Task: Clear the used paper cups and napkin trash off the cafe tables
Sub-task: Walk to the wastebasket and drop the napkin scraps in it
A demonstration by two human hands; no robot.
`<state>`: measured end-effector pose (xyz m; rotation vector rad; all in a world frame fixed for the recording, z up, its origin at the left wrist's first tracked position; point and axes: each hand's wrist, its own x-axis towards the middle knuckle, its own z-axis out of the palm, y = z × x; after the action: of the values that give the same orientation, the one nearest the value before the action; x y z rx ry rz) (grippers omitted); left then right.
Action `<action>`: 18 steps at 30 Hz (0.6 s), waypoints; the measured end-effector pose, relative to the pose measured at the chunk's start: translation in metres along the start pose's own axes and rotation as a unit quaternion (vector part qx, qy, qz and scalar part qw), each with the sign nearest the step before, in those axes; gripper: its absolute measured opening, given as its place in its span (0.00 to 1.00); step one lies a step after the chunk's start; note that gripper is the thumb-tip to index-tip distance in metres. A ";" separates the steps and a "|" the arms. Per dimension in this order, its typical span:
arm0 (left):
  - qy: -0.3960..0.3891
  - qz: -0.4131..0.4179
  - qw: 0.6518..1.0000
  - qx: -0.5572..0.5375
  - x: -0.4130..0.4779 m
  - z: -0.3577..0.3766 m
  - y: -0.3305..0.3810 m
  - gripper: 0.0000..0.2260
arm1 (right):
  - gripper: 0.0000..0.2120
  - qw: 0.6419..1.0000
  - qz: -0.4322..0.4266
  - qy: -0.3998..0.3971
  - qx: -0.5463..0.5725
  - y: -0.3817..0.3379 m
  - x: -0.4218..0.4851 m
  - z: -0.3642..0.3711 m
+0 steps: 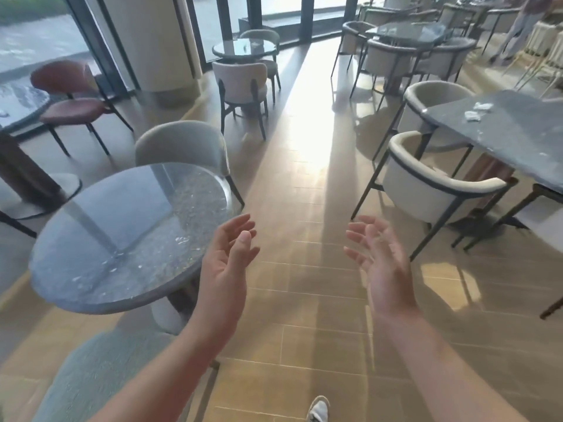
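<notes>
Tan floor (304,190), round glass table (100,239), napkin scraps (472,116) on grey table (518,141); fingers (237,224) slack, empty.

A: Hands?
B: Lower centre, left hand (227,263) and right hand (377,263), both empty, palms facing each other, fingers loosely spread, over the wood-look floor (304,300).
A: Tables?
B: Lower left, round glass-topped table (91,239), with the left hand just beside its right edge and a grey chair (179,144) behind it. At the right edge, grey stone table (518,141) with two crumpled white napkins (472,115) close together near its far end. A cream armchair (432,184) sits beside its left side.
A: Background?
B: Top centre, small round table (243,50) with a white speck on it, too blurred to name. Upper left, red chair (70,95). Upper right, a person (524,22) stands. Bottom centre, one white shoe (318,411).
</notes>
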<state>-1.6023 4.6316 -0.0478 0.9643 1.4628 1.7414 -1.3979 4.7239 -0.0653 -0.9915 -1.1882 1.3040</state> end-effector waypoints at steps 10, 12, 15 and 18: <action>-0.065 -0.010 0.998 -0.021 0.132 0.148 -0.036 0.18 | 0.14 0.998 -0.005 0.066 -0.018 -0.006 0.160 -0.078; -0.080 -0.015 0.996 -0.027 0.163 0.172 -0.046 0.18 | 0.15 0.996 -0.004 0.086 -0.015 -0.002 0.193 -0.088; -0.095 -0.024 0.994 -0.041 0.215 0.207 -0.062 0.19 | 0.17 0.993 -0.007 0.114 -0.022 0.007 0.248 -0.098; -0.118 -0.028 0.991 -0.053 0.275 0.238 -0.078 0.23 | 0.17 0.990 -0.011 0.137 -0.024 0.016 0.309 -0.101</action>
<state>-1.5360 4.9974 -0.0667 1.0244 1.2227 1.5885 -1.3299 5.0416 -0.0743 -1.1493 -1.0195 1.0846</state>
